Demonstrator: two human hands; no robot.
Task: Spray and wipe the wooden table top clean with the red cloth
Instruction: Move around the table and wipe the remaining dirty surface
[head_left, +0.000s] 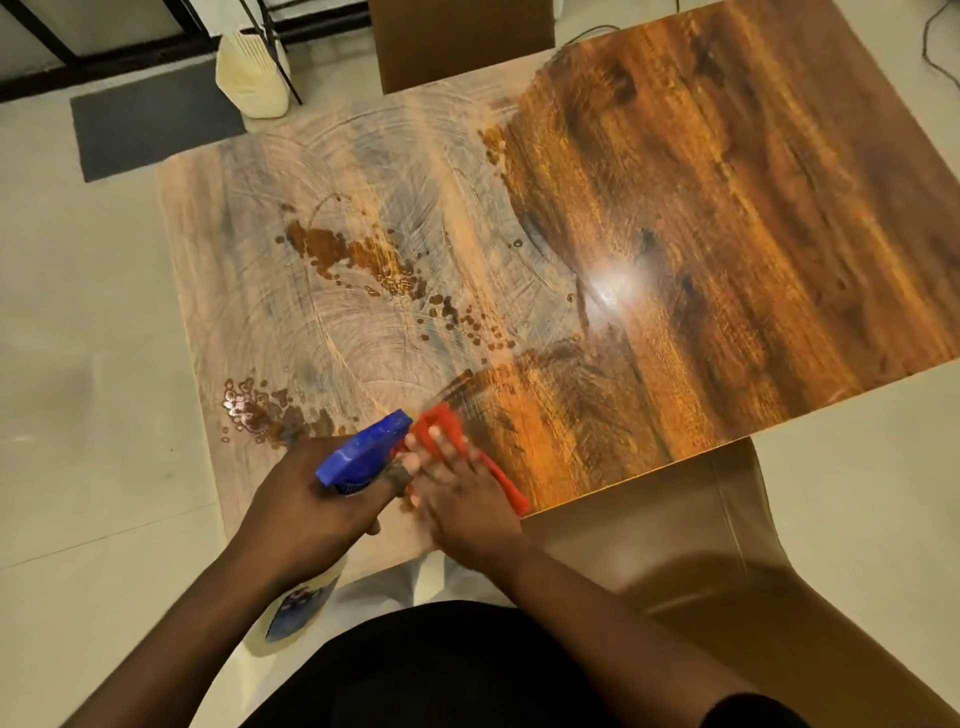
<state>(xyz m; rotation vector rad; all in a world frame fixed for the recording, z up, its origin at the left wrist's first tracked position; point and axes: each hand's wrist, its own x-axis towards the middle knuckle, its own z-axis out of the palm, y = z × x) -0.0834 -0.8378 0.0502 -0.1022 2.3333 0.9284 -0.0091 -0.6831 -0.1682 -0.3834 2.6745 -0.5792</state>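
Note:
The wooden table top (701, 218) fills the middle of the head view. Its right half is dark and glossy, its left half pale with dusty swirl marks and wet spray patches (358, 260). My left hand (306, 504) is closed around a spray bottle with a blue trigger head (363, 449), held over the table's near edge; the bottle's pale body hangs below my wrist. My right hand (462, 499) presses flat on the red cloth (441, 423) near the table's front edge, right beside the blue trigger. Most of the cloth is hidden under my fingers.
A brown chair (675, 545) is tucked at the near right of the table and another chair back (457, 36) stands at the far side. A cream-coloured container (252, 78) and a dark floor mat (150, 119) lie on the pale tiled floor at far left.

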